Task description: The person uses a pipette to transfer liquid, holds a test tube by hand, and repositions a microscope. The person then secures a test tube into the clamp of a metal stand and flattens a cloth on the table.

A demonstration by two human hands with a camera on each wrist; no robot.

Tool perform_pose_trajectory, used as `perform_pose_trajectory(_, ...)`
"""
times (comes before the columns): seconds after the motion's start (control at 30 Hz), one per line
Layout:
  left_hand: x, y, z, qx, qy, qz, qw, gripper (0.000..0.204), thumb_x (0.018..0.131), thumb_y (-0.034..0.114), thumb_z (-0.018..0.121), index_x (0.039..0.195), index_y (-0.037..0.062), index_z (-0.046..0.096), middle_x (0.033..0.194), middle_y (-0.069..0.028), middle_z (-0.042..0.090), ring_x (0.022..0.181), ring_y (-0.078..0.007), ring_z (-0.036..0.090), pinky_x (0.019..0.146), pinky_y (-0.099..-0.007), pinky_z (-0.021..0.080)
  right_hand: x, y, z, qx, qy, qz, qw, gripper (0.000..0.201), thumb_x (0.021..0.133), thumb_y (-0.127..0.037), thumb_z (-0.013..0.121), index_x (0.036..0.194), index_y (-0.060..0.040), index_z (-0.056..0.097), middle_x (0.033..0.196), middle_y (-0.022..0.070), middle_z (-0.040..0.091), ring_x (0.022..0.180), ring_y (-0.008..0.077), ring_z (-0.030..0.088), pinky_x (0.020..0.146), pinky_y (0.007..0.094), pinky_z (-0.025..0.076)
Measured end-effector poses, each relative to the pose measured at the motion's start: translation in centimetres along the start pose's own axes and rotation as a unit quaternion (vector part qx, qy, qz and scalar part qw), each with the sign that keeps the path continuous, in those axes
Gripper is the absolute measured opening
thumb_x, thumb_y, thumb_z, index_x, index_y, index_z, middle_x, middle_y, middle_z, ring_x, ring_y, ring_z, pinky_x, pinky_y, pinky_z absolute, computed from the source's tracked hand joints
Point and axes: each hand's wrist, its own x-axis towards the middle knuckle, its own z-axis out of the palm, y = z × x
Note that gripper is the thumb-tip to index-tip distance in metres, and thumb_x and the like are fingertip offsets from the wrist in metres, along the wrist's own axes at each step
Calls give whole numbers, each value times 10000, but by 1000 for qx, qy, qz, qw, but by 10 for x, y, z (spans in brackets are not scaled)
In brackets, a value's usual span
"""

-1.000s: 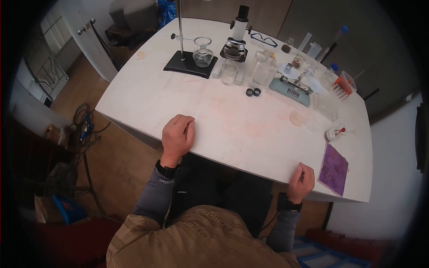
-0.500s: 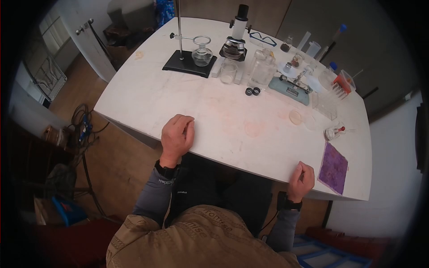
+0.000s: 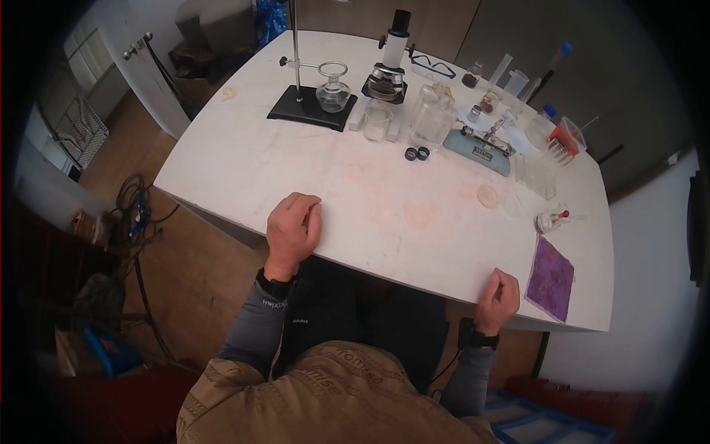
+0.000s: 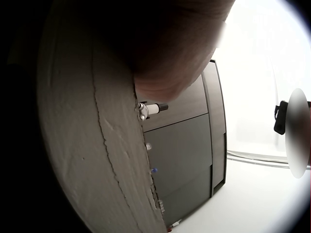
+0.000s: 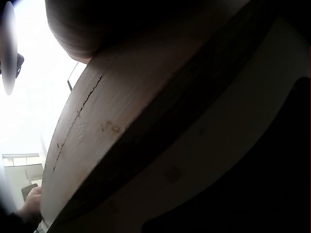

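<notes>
My left hand (image 3: 293,228) rests on the near edge of the white table (image 3: 347,214), its fingers loosely curled and holding nothing. Farther right along the same edge lies my right hand (image 3: 497,302), also loosely curled and with nothing in it. A purple cloth (image 3: 551,280) is the nearest thing to the right hand. Beyond it sits a small glass vessel with a red part (image 3: 551,219). In the left wrist view the palm side of the hand (image 4: 170,63) lies on the table rim; the right wrist view is dark, with part of the hand (image 5: 73,29) at the top.
Along the back stand a ring stand (image 3: 310,111) with a round glass flask (image 3: 333,97), a microscope (image 3: 394,55), a beaker (image 3: 377,122), a clear bottle (image 3: 430,118) and a balance (image 3: 479,152). Two black caps (image 3: 416,154) lie before the bottle. A test-tube rack (image 3: 536,177) is at right.
Both hands stay in place on the table edge. The head view has shifted very slightly; nothing on the table has moved.
</notes>
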Motion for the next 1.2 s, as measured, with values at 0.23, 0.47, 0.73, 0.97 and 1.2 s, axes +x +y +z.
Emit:
perform_pose_trajectory(0.23, 0, 0, 0, -6, 4, 4, 1000, 59, 897, 15, 700, 951, 37, 707, 822, -115, 669, 653, -291, 626, 596, -397, 492, -2, 0, 0, -5, -3, 24, 1000, 105, 945, 18, 660, 1011, 37, 740, 904, 171, 704, 789, 321, 674, 717, 390, 539)
perform_pose_trajectory(0.47, 2, 2, -1, 3, 1, 6, 1000, 62, 893, 17, 706, 952, 35, 708, 823, -117, 672, 671, -301, 636, 602, -402, 498, -2, 1, -1, -4, -8, 29, 1000, 112, 946, 19, 656, 1017, 38, 741, 913, 174, 705, 797, 319, 676, 725, 390, 540)
perform_pose_trajectory(0.73, 1, 0, -1, -1, 2, 1, 1000, 65, 889, 13, 703, 949, 35, 711, 827, -118, 673, 676, -303, 638, 607, -403, 501, 0, 0, 1, -4, -2, 6, 1000, 96, 989, 1, 651, 1028, 53, 721, 897, 134, 683, 763, 241, 639, 700, 342, 518)
perform_pose_trajectory(0.97, 1, 1, 0, 0, 0, 3, 1000, 65, 895, 18, 700, 957, 36, 710, 824, -113, 666, 674, -296, 636, 605, -398, 498, 0, -1, 0, -5, 0, 4, 1000, 95, 987, 6, 656, 1032, 55, 723, 899, 135, 686, 760, 242, 636, 694, 344, 514)
perform_pose_trajectory(1.2, 1, 0, 0, 6, 4, 14, 1000, 56, 897, 18, 702, 950, 35, 707, 815, -110, 661, 653, -286, 626, 595, -393, 493, -1, 1, 1, 1, 7, -1, 1000, 93, 989, 2, 658, 1030, 53, 724, 892, 129, 683, 749, 230, 629, 683, 336, 509)
